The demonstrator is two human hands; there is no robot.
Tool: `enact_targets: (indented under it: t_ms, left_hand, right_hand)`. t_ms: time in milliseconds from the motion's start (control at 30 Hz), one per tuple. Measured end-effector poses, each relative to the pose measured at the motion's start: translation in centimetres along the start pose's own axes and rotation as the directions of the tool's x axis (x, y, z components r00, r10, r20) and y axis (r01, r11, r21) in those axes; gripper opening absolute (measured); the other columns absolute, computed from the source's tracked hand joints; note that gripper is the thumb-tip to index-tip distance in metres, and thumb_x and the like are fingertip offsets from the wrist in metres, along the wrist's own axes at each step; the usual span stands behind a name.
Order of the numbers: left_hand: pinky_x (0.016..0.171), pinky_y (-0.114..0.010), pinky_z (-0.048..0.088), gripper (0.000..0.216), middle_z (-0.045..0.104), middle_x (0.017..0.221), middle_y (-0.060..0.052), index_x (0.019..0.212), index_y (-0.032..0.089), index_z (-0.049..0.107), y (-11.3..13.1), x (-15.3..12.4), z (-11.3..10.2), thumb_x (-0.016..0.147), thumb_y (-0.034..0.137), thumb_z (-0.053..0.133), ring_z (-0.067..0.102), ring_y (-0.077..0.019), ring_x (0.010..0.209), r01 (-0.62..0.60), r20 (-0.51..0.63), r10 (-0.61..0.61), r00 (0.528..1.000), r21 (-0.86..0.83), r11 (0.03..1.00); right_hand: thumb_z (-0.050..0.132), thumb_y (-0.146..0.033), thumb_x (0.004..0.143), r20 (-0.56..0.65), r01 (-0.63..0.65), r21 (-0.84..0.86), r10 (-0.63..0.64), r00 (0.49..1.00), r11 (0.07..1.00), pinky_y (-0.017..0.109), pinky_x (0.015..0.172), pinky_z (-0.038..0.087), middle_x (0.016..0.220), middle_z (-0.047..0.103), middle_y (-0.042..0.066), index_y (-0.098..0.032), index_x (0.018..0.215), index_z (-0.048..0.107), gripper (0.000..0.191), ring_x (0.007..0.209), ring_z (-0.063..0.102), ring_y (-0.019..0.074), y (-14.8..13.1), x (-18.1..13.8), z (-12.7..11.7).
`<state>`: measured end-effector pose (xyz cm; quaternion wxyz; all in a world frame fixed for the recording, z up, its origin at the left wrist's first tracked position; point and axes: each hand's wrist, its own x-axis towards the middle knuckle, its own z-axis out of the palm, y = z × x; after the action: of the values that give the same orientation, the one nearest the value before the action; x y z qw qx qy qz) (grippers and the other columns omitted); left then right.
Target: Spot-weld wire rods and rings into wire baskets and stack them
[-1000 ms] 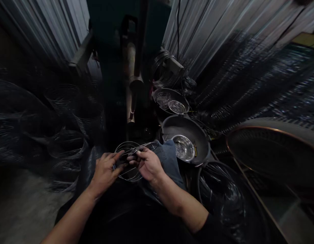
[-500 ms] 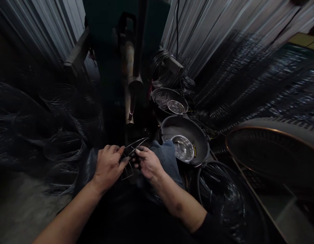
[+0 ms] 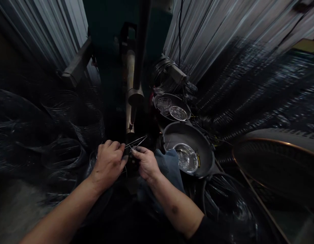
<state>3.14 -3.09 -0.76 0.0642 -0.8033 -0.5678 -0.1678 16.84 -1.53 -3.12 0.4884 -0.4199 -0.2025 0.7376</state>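
Several thin steel wires [image 3: 138, 141] stick out up and to the right between my two hands, close to a dark upright post. My left hand [image 3: 108, 163] is closed around the lower part of the wires, and its fingers hide most of the wire bundle. My right hand [image 3: 145, 164] pinches the wires from the right between thumb and fingers. The two hands nearly touch. Any hoop in the wire is mostly hidden behind my left hand.
A dark pan [image 3: 187, 149] holds a steel bowl [image 3: 186, 157] of wire pieces at right, with a second pan [image 3: 171, 106] beyond it. Wire baskets [image 3: 88, 128] stack at left. A wire coil [image 3: 163, 73], a vertical pipe [image 3: 130, 74] and a large copper-rimmed tray [image 3: 276, 159] stand around me.
The wire hoop seen between my hands earlier is now mostly hidden. My hands have drawn closer together, and the view has tilted slightly.
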Motion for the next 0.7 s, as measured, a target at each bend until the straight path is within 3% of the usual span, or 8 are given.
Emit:
enact_targets:
  t_ms: [300,467,700]
  left_hand:
    - [0.072,-0.04,0.039,0.028,0.062,0.091,-0.01,0.102,0.013,0.067,-1.7,4.6,-1.1,0.081,0.028,0.056,0.051,-0.0279,0.089,0.035,0.126,-0.032,0.991,-0.021,0.999]
    - [0.071,-0.04,0.039,0.026,0.061,0.09,-0.01,0.097,0.015,0.069,-2.3,6.7,-1.8,0.079,0.029,0.056,0.052,-0.028,0.09,0.043,0.212,-0.036,0.977,-0.028,0.999]
    - [0.069,-0.04,0.038,0.024,0.062,0.087,-0.01,0.089,0.017,0.07,-2.3,8.3,-2.4,0.079,0.031,0.053,0.052,-0.0295,0.089,0.008,0.245,-0.008,0.969,0.001,1.0]
  right_hand:
    - [0.08,-0.023,0.051,-0.026,0.083,0.074,-0.081,0.996,0.994,0.02,0.05,0.042,0.055,0.061,-0.003,-0.014,0.065,0.064,0.023,0.05,0.053,0.008,-1.4,2.8,1.9]
    - [0.079,-0.02,0.055,-0.034,0.094,0.101,-0.091,0.995,0.99,0.018,0.047,0.039,0.056,0.06,-0.003,-0.015,0.067,0.062,0.021,0.049,0.051,0.0068,-2.3,3.7,2.6]
    - [0.074,-0.016,0.061,-0.049,0.101,0.099,-0.097,0.994,0.99,0.016,0.043,0.034,0.057,0.059,-0.004,-0.015,0.067,0.062,0.014,0.046,0.045,0.0042,-2.9,4.3,2.9]
